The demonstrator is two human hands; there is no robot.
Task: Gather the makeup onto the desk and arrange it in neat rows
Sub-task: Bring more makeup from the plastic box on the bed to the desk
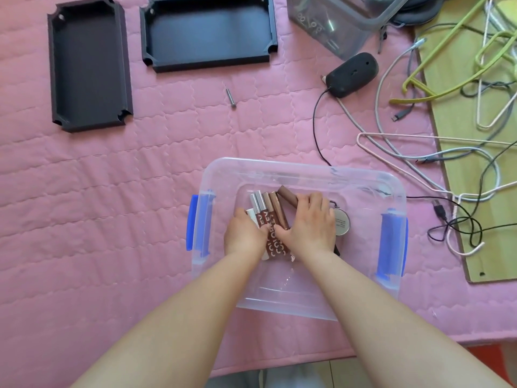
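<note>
A clear plastic bin [279, 167] with blue side latches sits on the pink quilted surface, near its front edge. Inside lie several lip-gloss tubes [270, 212] side by side, brown and dark red with silver caps. Both of my hands are down in the bin. My left hand [243, 233] curls round the left side of the tubes, over a white tube. My right hand [312, 222] curls round their right side and over a brown tube [288, 196] lying at an angle. A round silver compact [342, 224] lies just right of my right hand.
Two dark rectangular trays [89, 63] [208, 32] lie at the back left, with a screw [231, 98] between them and the bin. To the right are a black mouse [352, 74], tangled cables [458, 219], wire hangers [475, 65], a wooden board [461, 169] and a clear zip pouch [341, 21].
</note>
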